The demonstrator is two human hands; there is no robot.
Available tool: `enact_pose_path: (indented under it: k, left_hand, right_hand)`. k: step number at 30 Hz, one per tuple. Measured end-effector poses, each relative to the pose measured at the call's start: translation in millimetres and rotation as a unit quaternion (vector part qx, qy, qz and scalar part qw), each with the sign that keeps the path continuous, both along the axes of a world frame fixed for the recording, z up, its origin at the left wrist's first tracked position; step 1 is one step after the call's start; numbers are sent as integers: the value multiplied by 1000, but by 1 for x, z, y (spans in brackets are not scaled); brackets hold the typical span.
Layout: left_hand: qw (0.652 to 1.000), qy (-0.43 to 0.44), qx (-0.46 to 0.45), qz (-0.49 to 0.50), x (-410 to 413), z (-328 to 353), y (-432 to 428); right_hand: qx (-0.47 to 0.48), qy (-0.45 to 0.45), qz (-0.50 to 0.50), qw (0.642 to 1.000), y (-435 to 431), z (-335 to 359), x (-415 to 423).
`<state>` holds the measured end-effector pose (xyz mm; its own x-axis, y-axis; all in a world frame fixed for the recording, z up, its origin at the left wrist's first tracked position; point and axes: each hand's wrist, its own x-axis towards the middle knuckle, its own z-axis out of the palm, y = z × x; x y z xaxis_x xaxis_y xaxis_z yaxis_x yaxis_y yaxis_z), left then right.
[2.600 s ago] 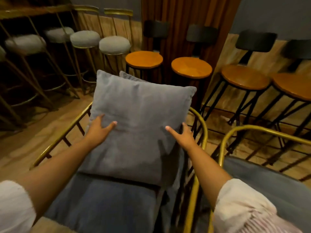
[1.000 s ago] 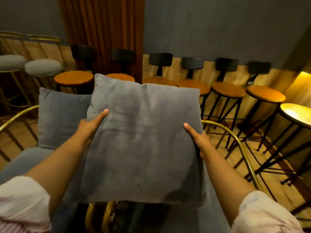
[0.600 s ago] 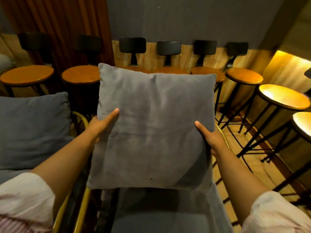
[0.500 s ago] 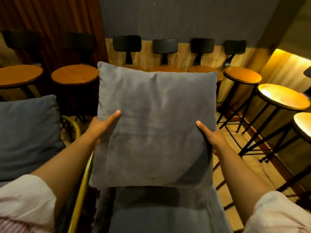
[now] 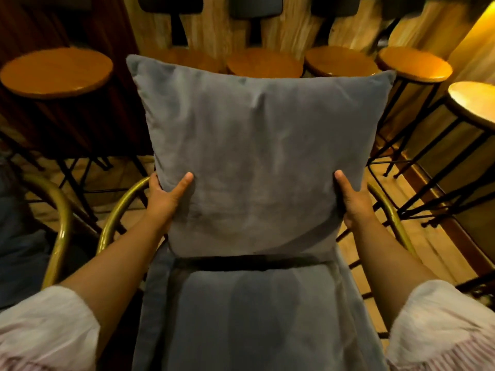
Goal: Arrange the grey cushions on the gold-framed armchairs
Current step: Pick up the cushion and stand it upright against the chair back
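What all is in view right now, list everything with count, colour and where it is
cushion: one, grey, upright at the back of the seat, held by both hands
armchair: one, gold frame, grey seat, centre
second armchair: one, gold frame, partly seen at left edge
stools: at least six, round orange-brown wooden seats on black legs, in a row behind the armchairs
wall: light wood panelling, top
floor: wooden, right
sleeves: two, white, bottom corners
left hand: on cushion's left edge
right hand: on cushion's right edge

Gold-framed armchair (image 5: 115, 210) carrying grey seat pad (image 5: 249, 317), grey cushion (image 5: 257, 162) standing upright at seat's back edge, wooden floor (image 5: 380, 250) lying beneath.
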<state>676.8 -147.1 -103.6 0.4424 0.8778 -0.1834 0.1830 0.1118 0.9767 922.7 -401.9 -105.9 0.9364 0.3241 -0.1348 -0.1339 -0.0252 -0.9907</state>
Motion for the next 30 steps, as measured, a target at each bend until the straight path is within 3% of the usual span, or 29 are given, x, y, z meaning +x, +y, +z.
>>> enact_pose_path:
  k: [8,16,23,30]
  left_hand:
    - [993,91,-60,-35,-4,-68,-9]
    - [982,186,1,-29,-4,-71,3]
    - [985,152,-80,-33,3,-63,-23]
    - [983,127,-92,-91,-40,-22,-69]
  right_hand:
    - [-95,-1,25,995,-1,-73,-8]
    - [-157,-46,-38,986,1,-83,-5]
    - [-160,25,20,987,-4,-81,-8]
    - [-223,21,113,968,-43,-51,-59]
